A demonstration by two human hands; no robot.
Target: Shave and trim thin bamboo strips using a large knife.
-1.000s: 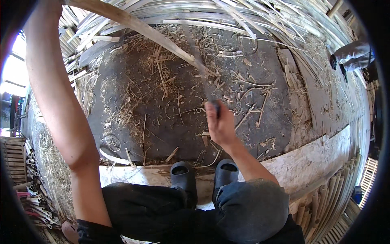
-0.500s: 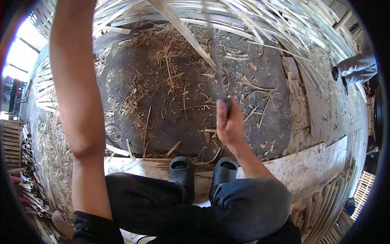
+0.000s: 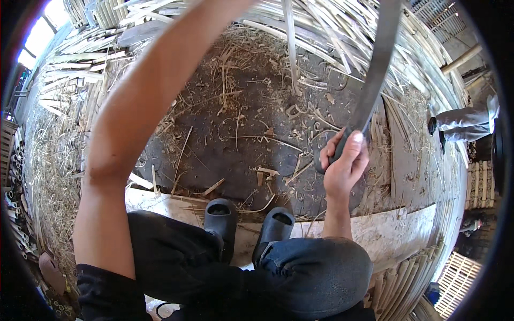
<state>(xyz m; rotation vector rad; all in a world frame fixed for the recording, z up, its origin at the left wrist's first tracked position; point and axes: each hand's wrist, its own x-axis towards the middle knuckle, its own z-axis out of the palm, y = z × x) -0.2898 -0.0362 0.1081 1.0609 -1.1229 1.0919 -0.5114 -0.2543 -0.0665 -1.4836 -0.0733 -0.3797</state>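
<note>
My right hand (image 3: pixel 345 168) is closed round the dark handle of a machete (image 3: pixel 376 69), thumb lying along the handle's top. Its long grey blade slants up and away to the top edge of the picture. My left arm stretches far forward and across to the middle, and its hand lies beyond the top edge. Left of the blade, a pale bamboo strip (image 3: pixel 291 43) comes down from the top edge, its lower end over the dark ground mat. What holds its upper end is out of sight.
Shavings and curled slivers litter the dark mat (image 3: pixel 230 171) before my feet. Long split bamboo strips (image 3: pixel 326 27) pile up at the far side. A pale board (image 3: pixel 385 230) runs past my sandals (image 3: pixel 276 227). At the right stands another person's leg (image 3: pixel 466 120); bamboo poles (image 3: pixel 407 281) lie lower right.
My right hand has moved right, and the machete has swung over to slant right. My left forearm has swung from nearly upright toward the middle. The bamboo strip now hangs more upright.
</note>
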